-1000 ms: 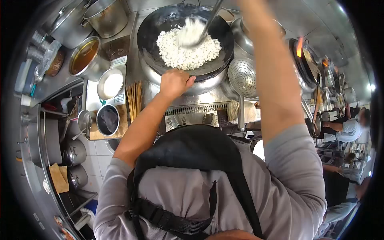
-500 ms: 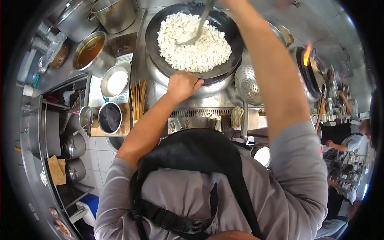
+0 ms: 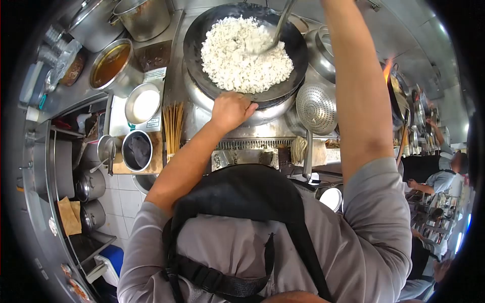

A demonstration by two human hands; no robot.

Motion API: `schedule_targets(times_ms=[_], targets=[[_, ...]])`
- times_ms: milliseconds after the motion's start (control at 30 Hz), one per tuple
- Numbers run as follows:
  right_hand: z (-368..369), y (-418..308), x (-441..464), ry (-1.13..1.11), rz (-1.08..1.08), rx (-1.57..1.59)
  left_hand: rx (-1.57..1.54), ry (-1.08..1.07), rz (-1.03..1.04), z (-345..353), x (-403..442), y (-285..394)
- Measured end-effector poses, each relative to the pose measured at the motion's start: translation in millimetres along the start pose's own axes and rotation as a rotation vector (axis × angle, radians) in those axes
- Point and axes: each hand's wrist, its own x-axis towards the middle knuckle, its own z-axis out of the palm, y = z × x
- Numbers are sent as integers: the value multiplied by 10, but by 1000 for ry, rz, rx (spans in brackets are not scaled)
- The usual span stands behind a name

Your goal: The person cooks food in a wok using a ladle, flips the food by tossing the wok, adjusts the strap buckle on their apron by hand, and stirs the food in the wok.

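A large black wok (image 3: 200,70) sits on a round metal burner ring at the top of the head view, heaped with white rice-like food (image 3: 237,65). My left hand (image 3: 232,111) is closed on the wok's near rim, thumb pointing right. A metal ladle (image 3: 284,22) slants into the food from the upper right; its bowl is blurred by motion. My right forearm (image 3: 361,76) reaches up past the top edge, so the right hand and the ladle's handle end are out of view.
Right of the wok lies a perforated strainer (image 3: 317,108). On the left stand a pot of brown liquid (image 3: 132,76), a bowl of white contents (image 3: 159,103) and bundled thin sticks (image 3: 173,131). Flame (image 3: 387,70) rises at another wok further right. Co-workers (image 3: 429,171) stand at far right.
The ladle has swept rightward through the food, and my right arm has shifted right, its hand leaving the frame. My left hand stays on the rim.
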Motion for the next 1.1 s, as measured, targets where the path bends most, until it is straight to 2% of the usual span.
schedule_targets(times_ms=[67,100,167,233,267,333,367,400,433,467,533,600,667,733,800,867,900,933,1000,1033,1100], targets=[[25,-44,-98,-18,-139,88,-7,4,-2,-3,-34,6],[20,88,-130,-16,-139,85,-10,-5,1,4,-24,-2],[20,652,-209,-9,-6,64,-11,-9,13,-13,7,12],[157,726,-33,50,126,75,-18,24,15,-57,-7,43],[148,517,-7,53,133,77,-19,17,12,-65,-46,63],[146,-24,-50,2,-60,172,-23,1,8,-56,-8,28],[146,-41,-97,-4,-133,196,-25,-1,12,-59,-10,30],[185,250,-142,-4,-130,197,-25,-2,10,-47,-16,21],[247,735,-234,48,-110,107,-31,-4,8,-35,-23,15],[319,789,-328,102,-93,18,-36,-5,9,-29,-21,9],[243,738,-194,70,-73,29,-36,19,23,-29,31,-28],[221,476,-15,27,52,102,-49,18,25,-21,-43,17],[193,176,-22,22,57,133,-41,21,23,-32,-23,6],[123,223,-87,89,-132,116,-50,24,24,-31,-10,1],[15,611,-138,15,141,402,-27,-2,-4,-29,-22,21],[37,905,-24,83,-63,22,-30,8,5,-46,26,7],[33,730,53,175,2,-29,-40,-1,2,-53,-16,20],[-44,543,86,176,2,-27,-38,-2,3,-53,-26,15],[-261,234,86,237,-93,77,-55,40,40,-49,-21,-5],[-377,391,58,236,-92,76,-57,40,39,-48,-23,-13],[-580,834,-30,329,-131,-135,-20,33,50,-40,-23,-9]])
